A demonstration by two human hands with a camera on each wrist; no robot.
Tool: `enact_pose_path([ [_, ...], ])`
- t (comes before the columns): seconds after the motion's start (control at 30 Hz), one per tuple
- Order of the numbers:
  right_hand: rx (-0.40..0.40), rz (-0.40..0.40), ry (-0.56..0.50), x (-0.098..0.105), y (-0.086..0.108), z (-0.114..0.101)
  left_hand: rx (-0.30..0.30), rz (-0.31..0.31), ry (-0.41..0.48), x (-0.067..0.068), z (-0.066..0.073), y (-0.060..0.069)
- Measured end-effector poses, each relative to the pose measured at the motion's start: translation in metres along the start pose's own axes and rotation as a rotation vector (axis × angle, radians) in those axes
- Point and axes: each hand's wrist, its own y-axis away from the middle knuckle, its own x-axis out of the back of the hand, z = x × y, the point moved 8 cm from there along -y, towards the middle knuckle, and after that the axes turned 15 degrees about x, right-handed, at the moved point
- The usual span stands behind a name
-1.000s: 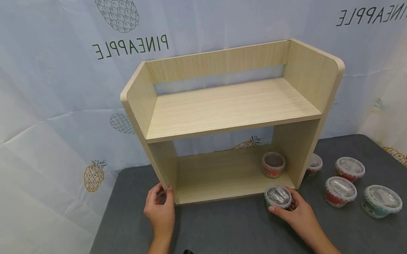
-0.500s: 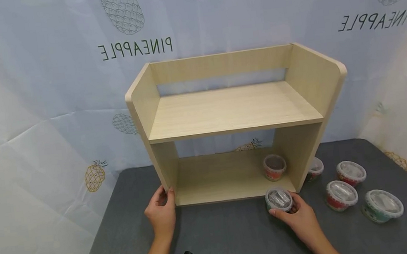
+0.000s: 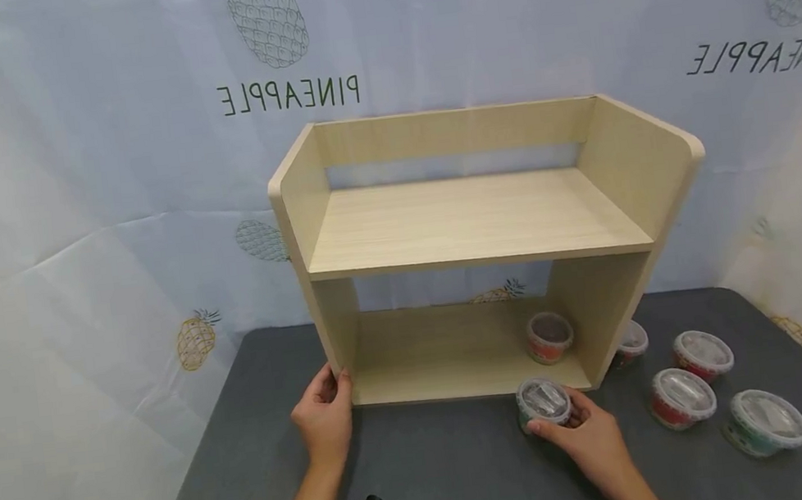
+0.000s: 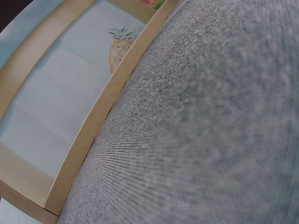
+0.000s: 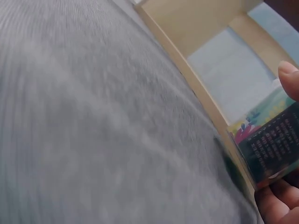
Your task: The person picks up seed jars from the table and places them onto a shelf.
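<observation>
A tub (image 3: 543, 401) was pinched by the right hand (image 3: 592, 430) at that hand's 10 o'clock, just in front of the shelf (image 3: 475, 218), whose 7 o'clock corner was gripped by the left hand (image 3: 323, 415).

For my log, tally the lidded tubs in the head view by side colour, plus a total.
Red tub: 3 (one in the shelf unit, a nearer one and a farther one on the table)
Green tub: 2 (one in the right hand, one on the table)
Partly hidden tub, colour unclear: 1
Total: 6
</observation>
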Motion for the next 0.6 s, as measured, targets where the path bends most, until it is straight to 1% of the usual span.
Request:
enact_pose_path([
  [0.1, 0.015, -0.010, 0.000, -0.006, -0.004, -0.007, 0.001, 0.008, 0.004, 0.001, 0.000, -0.001],
  [0.17, 0.025, -0.013, -0.010, -0.010, -0.007, -0.009, -0.010, 0.011, 0.001, 0.000, 0.001, -0.001],
  [0.3, 0.038, -0.020, -0.079, -0.020, -0.017, -0.016, -0.019, 0.015, 0.005, 0.001, 0.002, 0.000],
  [0.47, 0.073, -0.026, -0.170, -0.041, -0.034, -0.024, -0.017, 0.024, -0.009, 0.001, 0.000, 0.000],
  [0.6, 0.121, -0.014, -0.187, -0.058, -0.048, -0.029, -0.036, 0.031, -0.020, 0.001, 0.001, 0.000],
])
